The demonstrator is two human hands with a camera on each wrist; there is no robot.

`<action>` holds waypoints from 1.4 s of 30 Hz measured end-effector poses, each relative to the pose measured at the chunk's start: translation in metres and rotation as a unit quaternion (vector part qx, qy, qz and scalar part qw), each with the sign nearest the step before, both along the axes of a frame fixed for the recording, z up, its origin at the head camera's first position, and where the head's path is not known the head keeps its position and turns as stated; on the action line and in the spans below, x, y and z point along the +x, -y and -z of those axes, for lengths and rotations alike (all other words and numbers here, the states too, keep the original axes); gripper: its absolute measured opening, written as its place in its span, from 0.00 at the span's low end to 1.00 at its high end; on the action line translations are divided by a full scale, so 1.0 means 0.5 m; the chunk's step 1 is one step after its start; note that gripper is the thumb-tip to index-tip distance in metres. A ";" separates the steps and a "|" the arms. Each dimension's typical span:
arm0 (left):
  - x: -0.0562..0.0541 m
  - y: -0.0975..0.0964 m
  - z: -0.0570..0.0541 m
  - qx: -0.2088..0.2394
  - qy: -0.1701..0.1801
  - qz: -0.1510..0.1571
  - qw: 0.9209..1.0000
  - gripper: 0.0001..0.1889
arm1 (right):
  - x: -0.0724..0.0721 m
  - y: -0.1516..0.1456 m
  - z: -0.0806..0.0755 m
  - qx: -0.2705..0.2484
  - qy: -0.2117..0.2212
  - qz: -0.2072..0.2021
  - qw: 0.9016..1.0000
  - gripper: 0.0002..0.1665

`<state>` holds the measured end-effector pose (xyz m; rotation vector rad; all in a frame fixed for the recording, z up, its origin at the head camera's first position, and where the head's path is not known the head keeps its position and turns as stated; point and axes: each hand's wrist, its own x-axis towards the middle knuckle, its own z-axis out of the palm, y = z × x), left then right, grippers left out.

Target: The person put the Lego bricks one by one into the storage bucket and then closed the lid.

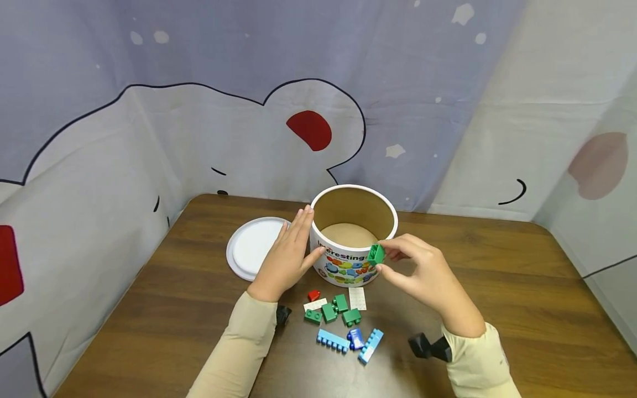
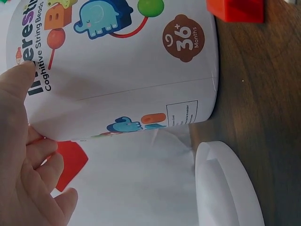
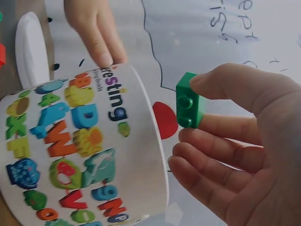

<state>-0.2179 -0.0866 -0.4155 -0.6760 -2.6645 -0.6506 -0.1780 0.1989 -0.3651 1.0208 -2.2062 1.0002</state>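
A round white tub (image 1: pixel 343 260) with colourful print stands uncovered at the back of the table; its visible inside holds nothing. My left hand (image 1: pixel 291 251) rests against the tub's left side, fingers fairly straight and thumb on the printed front. Between thumb and fingers, my right hand (image 1: pixel 423 271) pinches a green brick (image 3: pixel 189 101) just in front of the tub's right rim. Several green bricks (image 1: pixel 329 313), a red brick (image 1: pixel 314 296), white flat pieces (image 1: pixel 357 298), light blue bricks (image 1: pixel 333 340) and a dark blue brick (image 1: pixel 355 338) lie before the tub.
The white lid (image 1: pixel 249 254) lies on the table left of the tub, partly behind my left hand. A printed cloth (image 1: pixel 239 132) hangs behind the wooden table (image 1: pixel 522 309). Black straps (image 1: pixel 430 347) are at both wrists.
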 end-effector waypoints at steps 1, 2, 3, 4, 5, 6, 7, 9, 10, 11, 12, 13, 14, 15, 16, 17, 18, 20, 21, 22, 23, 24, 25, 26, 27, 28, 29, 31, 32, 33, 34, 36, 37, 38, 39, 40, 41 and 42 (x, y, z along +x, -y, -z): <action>0.000 0.000 0.000 0.000 -0.001 0.000 1.000 0.43 | -0.004 0.001 -0.005 -0.003 -0.002 -0.003 1.000 0.23; 0.000 0.000 0.000 -0.001 0.000 0.000 1.000 0.43 | -0.008 0.003 -0.010 -0.005 -0.004 -0.005 1.000 0.23; 0.000 0.000 0.000 -0.001 0.000 0.000 1.000 0.43 | -0.013 0.004 -0.014 -0.007 -0.005 -0.007 1.000 0.23; 0.000 0.000 0.001 -0.001 -0.001 0.001 1.000 0.43 | -0.019 0.006 -0.018 -0.008 -0.006 -0.007 1.000 0.23; 0.001 0.001 0.001 -0.001 -0.001 0.001 1.000 0.43 | -0.025 0.007 -0.022 -0.009 -0.003 -0.006 1.000 0.22; 0.001 0.001 0.001 -0.001 -0.001 0.002 1.000 0.43 | -0.031 0.009 -0.026 -0.009 0.001 -0.003 1.000 0.21; 0.002 0.001 0.001 -0.001 -0.001 0.002 1.000 0.43 | -0.037 0.012 -0.030 -0.009 0.008 0.001 1.000 0.21; 0.003 0.001 0.001 -0.001 0.001 0.002 1.000 0.43 | -0.051 0.018 -0.036 -0.005 0.025 0.014 1.000 0.19; 0.003 0.001 0.001 -0.001 0.001 0.002 1.000 0.43 | -0.059 0.021 -0.040 -0.001 0.037 0.023 0.999 0.19; 0.004 0.002 0.001 -0.001 0.001 0.001 1.000 0.43 | -0.067 0.025 -0.043 0.005 0.050 0.031 0.998 0.18; 0.004 0.003 0.001 -0.001 0.000 0.001 1.000 0.43 | -0.076 0.030 -0.045 0.013 0.063 0.040 0.997 0.17; 0.005 0.003 0.001 -0.001 0.000 -0.001 1.000 0.43 | -0.084 0.034 -0.048 0.022 0.077 0.048 0.996 0.17; 0.006 0.004 0.001 -0.001 -0.002 0.000 1.000 0.43 | -0.092 0.039 -0.049 0.032 0.091 0.055 0.994 0.17; 0.006 0.004 0.002 0.000 -0.003 0.000 1.000 0.43 | -0.101 0.043 -0.051 0.043 0.104 0.062 0.992 0.17; 0.007 0.004 0.002 0.000 -0.003 0.000 1.000 0.43 | -0.109 0.048 -0.053 0.052 0.117 0.067 0.989 0.17; 0.008 0.004 0.002 0.001 -0.003 0.001 1.000 0.43 | -0.117 0.052 -0.054 0.064 0.131 0.071 0.987 0.17; 0.008 0.004 0.002 0.002 -0.002 0.001 1.000 0.43 | -0.126 0.056 -0.054 0.074 0.143 0.075 0.984 0.17; 0.010 0.005 0.002 0.003 0.000 0.002 1.000 0.43 | -0.141 0.064 -0.055 0.096 0.164 0.082 0.978 0.16; 0.010 0.005 0.001 0.003 0.002 0.002 1.000 0.43 | -0.149 0.069 -0.056 0.107 0.171 0.085 0.976 0.16; 0.011 0.005 0.001 0.004 0.001 0.002 1.000 0.43 | -0.157 0.073 -0.055 0.118 0.178 0.087 0.973 0.16; 0.011 0.005 0.001 0.004 0.000 0.002 1.000 0.43 | -0.165 0.077 -0.054 0.130 0.183 0.090 0.970 0.15; 0.011 0.006 0.001 0.004 0.000 0.002 1.000 0.43 | -0.172 0.082 -0.053 0.141 0.186 0.091 0.968 0.15; 0.011 0.006 0.000 0.005 0.000 0.002 1.000 0.43 | -0.179 0.086 -0.051 0.154 0.190 0.093 0.965 0.15; 0.011 0.006 0.000 0.005 -0.001 0.003 1.000 0.43 | -0.186 0.091 -0.049 0.169 0.193 0.096 0.962 0.14; 0.011 0.006 0.000 0.004 -0.002 0.003 1.000 0.43 | -0.192 0.095 -0.047 0.185 0.193 0.098 0.959 0.14; 0.011 0.007 0.000 0.004 -0.001 0.003 1.000 0.43 | -0.198 0.099 -0.045 0.201 0.195 0.101 0.955 0.13; 0.011 0.007 0.000 0.005 -0.001 0.004 1.000 0.43 | -0.202 0.103 -0.043 0.216 0.197 0.105 0.951 0.13; 0.011 0.006 0.001 0.005 -0.003 0.006 1.000 0.43 | -0.208 0.108 -0.041 0.240 0.199 0.116 0.943 0.13; 0.012 0.005 0.002 0.006 -0.004 0.007 1.000 0.43 | -0.209 0.110 -0.040 0.247 0.200 0.123 0.940 0.13; 0.012 0.004 0.002 0.006 -0.005 0.008 1.000 0.43 | -0.209 0.111 -0.040 0.249 0.202 0.133 0.938 0.14; 0.012 0.003 0.003 0.007 -0.008 0.010 1.000 0.43 | -0.208 0.112 -0.039 0.247 0.204 0.143 0.937 0.15; 0.012 0.000 0.003 0.008 -0.010 0.012 1.000 0.43 | -0.203 0.111 -0.039 0.233 0.203 0.159 0.938 0.17; 0.012 -0.001 0.003 0.008 -0.011 0.012 1.000 0.43 | -0.199 0.110 -0.039 0.224 0.200 0.164 0.940 0.17; 0.012 -0.002 0.002 0.008 -0.011 0.012 1.000 0.43 | -0.195 0.107 -0.039 0.215 0.194 0.168 0.942 0.17; 0.012 -0.003 0.002 0.007 -0.012 0.013 1.000 0.43 | -0.190 0.105 -0.039 0.206 0.187 0.170 0.945 0.16; 0.012 -0.004 0.002 0.007 -0.011 0.013 1.000 0.43 | -0.185 0.102 -0.040 0.195 0.180 0.170 0.949 0.14; 0.012 -0.005 0.002 0.007 -0.010 0.012 1.000 0.43 | -0.179 0.099 -0.041 0.182 0.173 0.169 0.953 0.13; 0.013 -0.005 0.002 0.006 -0.011 0.012 1.000 0.43 | -0.172 0.096 -0.043 0.170 0.165 0.167 0.957 0.11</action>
